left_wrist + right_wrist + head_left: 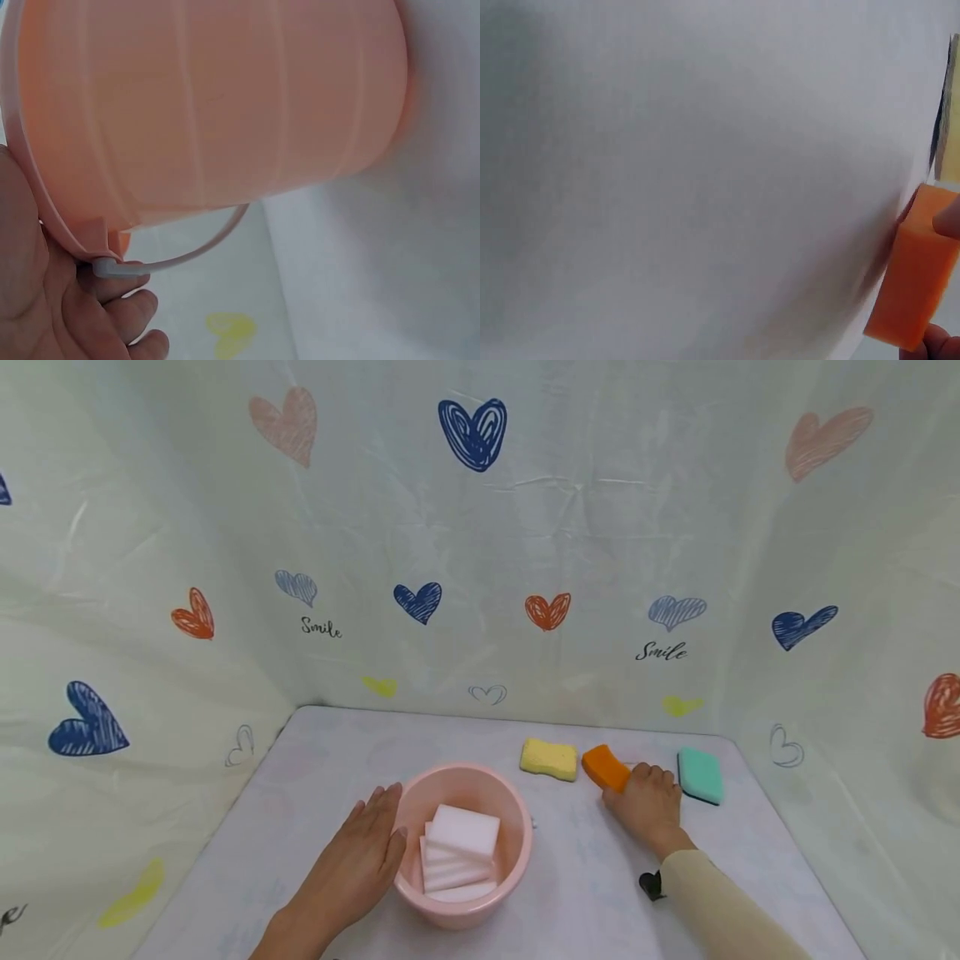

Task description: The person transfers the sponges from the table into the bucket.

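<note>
Two bare hands reach over a pale bench (pixel 570 877). At its near side stands an upright pink bucket (pixel 459 917) with a loose stack of white sponges (pixel 465 832) inside. The left hand (pixel 356 856) touches the bucket's left rim, its fingers (pixel 386 810) straight and fairly close together. The left wrist view shows the bucket's pale handle (pixel 187 257) beside that hand. Well to the right, the right hand (pixel 647 806), below a cream sleeve (pixel 716 897), pinches an orange sponge (pixel 605 767) between thumb and fingers. A yellow sponge (pixel 549 760) lies just left of the orange one; a teal sponge (pixel 701 775) with a dark underside lies just right of the hand. Behind hangs white cloth (pixel 585 527) printed with coloured hearts (pixel 546 612).
</note>
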The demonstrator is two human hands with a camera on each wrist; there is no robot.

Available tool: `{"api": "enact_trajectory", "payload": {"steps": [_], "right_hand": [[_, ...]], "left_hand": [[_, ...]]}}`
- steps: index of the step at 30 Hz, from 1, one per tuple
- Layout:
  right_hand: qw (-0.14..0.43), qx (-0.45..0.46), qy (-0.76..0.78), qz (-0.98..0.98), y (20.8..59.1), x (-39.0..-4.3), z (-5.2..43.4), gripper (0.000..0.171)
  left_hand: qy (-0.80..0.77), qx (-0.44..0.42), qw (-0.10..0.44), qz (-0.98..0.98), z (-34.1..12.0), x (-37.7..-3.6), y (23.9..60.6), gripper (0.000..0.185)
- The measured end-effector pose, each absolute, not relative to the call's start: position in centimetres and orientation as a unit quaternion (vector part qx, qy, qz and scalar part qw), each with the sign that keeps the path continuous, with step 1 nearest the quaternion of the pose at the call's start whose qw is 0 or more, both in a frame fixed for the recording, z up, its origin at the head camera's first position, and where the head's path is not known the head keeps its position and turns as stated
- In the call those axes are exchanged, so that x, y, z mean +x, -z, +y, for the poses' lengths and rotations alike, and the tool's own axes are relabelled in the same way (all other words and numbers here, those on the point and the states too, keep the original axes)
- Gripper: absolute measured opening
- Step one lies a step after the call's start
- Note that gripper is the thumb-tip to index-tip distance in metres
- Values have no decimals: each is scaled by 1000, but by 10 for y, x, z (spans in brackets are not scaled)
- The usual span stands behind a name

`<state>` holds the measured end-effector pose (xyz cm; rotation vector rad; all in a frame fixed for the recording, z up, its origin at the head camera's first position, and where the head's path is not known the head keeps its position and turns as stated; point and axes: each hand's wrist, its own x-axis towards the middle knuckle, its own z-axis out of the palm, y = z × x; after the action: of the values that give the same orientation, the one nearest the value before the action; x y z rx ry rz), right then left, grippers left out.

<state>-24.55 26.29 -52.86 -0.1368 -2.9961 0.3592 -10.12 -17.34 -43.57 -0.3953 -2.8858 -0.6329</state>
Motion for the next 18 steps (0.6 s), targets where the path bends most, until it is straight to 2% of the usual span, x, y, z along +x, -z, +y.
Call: {"api": "enact_trajectory", "payload": {"steps": [10, 18], "right_hand": [[132, -27, -133, -982, 510, -242, 272, 62], [203, 54, -160, -965, 469, -228, 238, 53]], "left_hand": [[179, -138, 70, -972, -174, -101, 430, 59], [171, -144, 72, -972, -176, -104, 431, 60]]}}
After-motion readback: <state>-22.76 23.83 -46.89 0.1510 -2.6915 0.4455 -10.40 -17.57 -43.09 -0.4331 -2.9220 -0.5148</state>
